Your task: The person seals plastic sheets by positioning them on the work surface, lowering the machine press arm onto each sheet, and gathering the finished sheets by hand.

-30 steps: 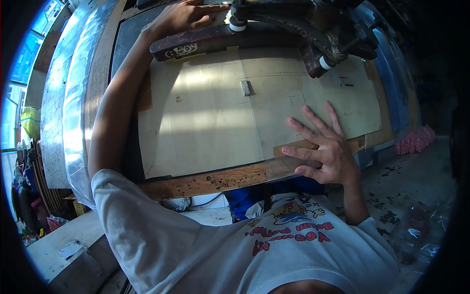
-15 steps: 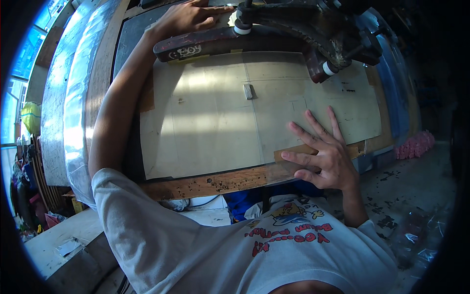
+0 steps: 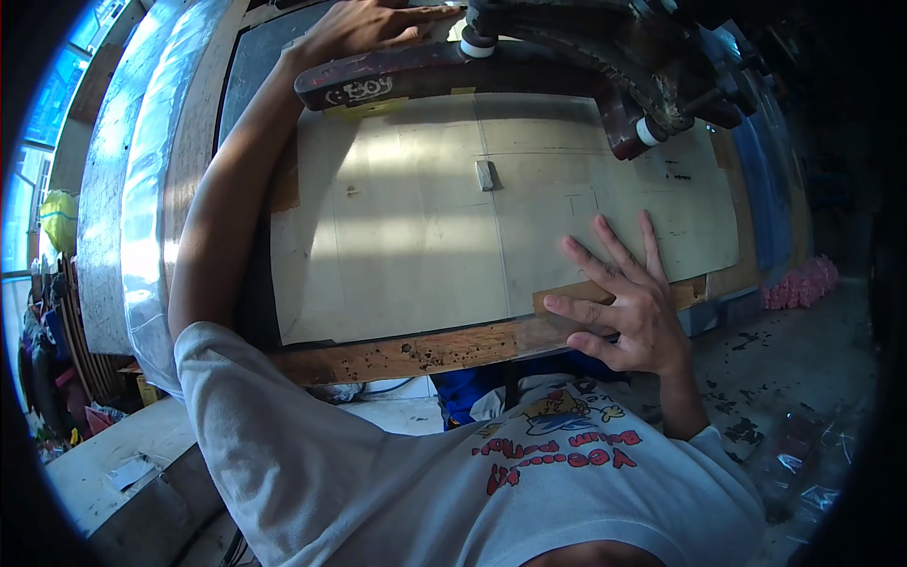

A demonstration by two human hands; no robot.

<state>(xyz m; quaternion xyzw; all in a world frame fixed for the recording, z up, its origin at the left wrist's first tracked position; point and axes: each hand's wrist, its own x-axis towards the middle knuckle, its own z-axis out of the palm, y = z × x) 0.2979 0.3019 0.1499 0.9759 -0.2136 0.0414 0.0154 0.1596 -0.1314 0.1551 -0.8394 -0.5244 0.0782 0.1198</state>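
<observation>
A pale sheet (image 3: 406,236) with thin ruled lines lies flat on the bench, a small grey block (image 3: 485,176) resting near its middle. My right hand (image 3: 628,317) is spread over the sheet's near right edge, fingers apart and nothing in them. Beyond the sheet, my left hand (image 3: 364,26) reaches behind a dark red bar (image 3: 425,80), its fingers stretched toward the right. The fingertips come close to a white washer (image 3: 477,45) on the bar; whether they touch anything there is hard to see. The bar hangs from a dark metal arm (image 3: 605,42).
Clear plastic sheeting (image 3: 146,217) runs along the bench's left side. The bench's wooden front edge (image 3: 416,350) has dark spots. A pink bundle (image 3: 801,282) sits at the right, and loose plastic wrapping (image 3: 812,454) lies at the lower right.
The dark red bar and metal arm have shifted slightly up and to the right. My left fingers have moved a little further that way; my right hand stays spread in place.
</observation>
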